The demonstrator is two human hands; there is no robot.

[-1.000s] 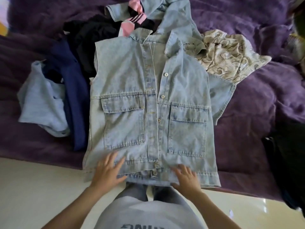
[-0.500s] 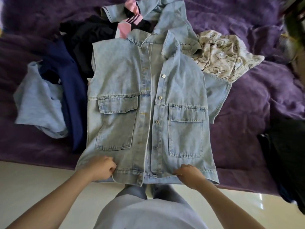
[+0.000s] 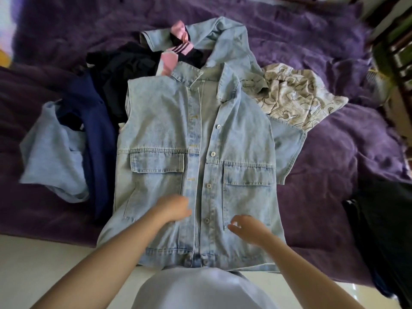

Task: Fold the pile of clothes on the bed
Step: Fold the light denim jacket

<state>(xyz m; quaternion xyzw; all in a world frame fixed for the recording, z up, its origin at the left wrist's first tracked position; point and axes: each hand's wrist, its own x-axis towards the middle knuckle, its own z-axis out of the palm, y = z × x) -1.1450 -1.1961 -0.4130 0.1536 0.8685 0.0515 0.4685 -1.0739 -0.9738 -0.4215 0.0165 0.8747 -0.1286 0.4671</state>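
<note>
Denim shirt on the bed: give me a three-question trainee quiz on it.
1. True or false: the denim shirt lies front up, its collar away from the person.
2. What lies right of its collar? A: patterned beige garment; B: navy garment; C: pink striped garment.
3. Fill in: the left hand and right hand are over the shirt's ____ half.
Key: 1 true; 2 A; 3 lower.

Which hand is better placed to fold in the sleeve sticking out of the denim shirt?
Probably the right hand: the sleeve sticks out on that side of the denim shirt, while the left hand sits at the button strip, farther from it.
</note>
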